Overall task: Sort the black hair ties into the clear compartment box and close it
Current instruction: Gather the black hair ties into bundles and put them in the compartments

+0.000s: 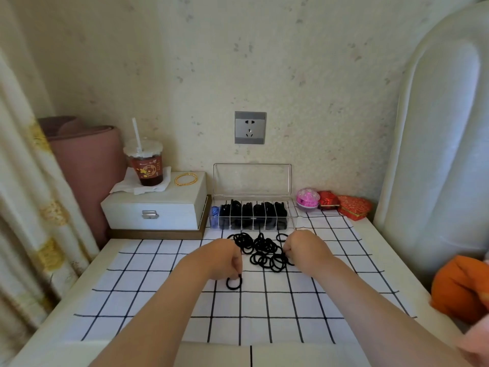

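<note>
Two bare forearms reach over a white tabletop [79,283] spread with a white cloth [164,279] gridded in black lines. It is set against a speckled cream wall with one grey power socket [250,127]. One patterned curtain [31,207] hangs at the left, and a white padded panel [436,154] rises at the right.

The left hand [227,258] is knuckles-up, its fingers curled down and pinching a single black hair tie [234,283] that lies on the cloth, apart from the rest. The right hand [301,247] sits at the right edge of the pile of black hair ties [264,251], its fingers tucked under; I cannot tell whether they pinch a tie.

The loops in the one pile overlap too much to count. One clear compartment box [291,223] stands just behind the pile with its lid [252,178] upright. Black ties fill most of its compartments, and blue ones the leftmost.

One white latched case [156,207] at the left carries one lidded drink cup [146,165] and a gold bangle [185,179]. Three trinket boxes sit at the right: pink [307,198], red [328,200] and heart-shaped red [353,206].
</note>
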